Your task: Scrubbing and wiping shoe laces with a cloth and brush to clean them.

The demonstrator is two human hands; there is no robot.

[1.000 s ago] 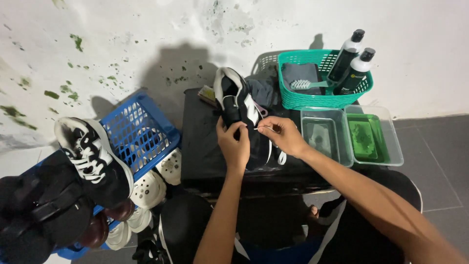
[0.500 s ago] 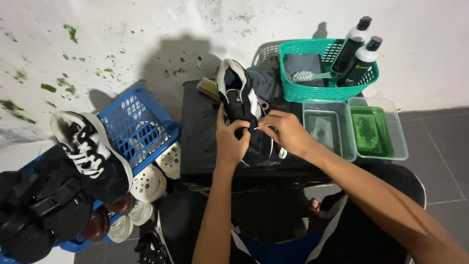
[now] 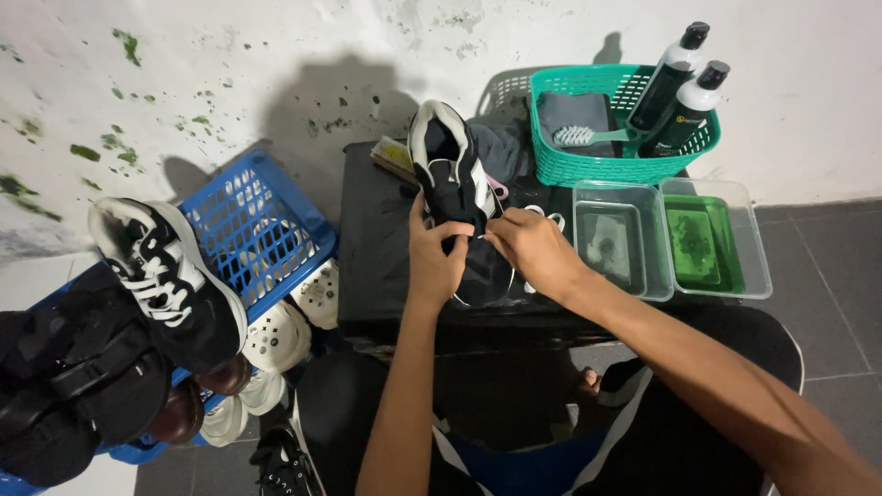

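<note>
A black sneaker with white trim [image 3: 452, 174] lies on a small black table [image 3: 377, 248], toe toward me. My left hand [image 3: 434, 257] grips the sneaker's front from the left. My right hand [image 3: 531, 246] pinches at its lace area from the right. A white lace loop [image 3: 544, 217] shows beside my right hand.
A green basket [image 3: 625, 165] holds two dark bottles [image 3: 678, 83], a cloth and a brush. Two clear tubs [image 3: 634, 241] stand at right, one with green liquid [image 3: 696, 241]. A blue crate [image 3: 257, 230] and several shoes, among them a black-and-white sneaker [image 3: 165, 276], sit at left.
Both hands have stayed on the sneaker, with my fingers shifting slightly at the laces. The camera view has drifted a little.
</note>
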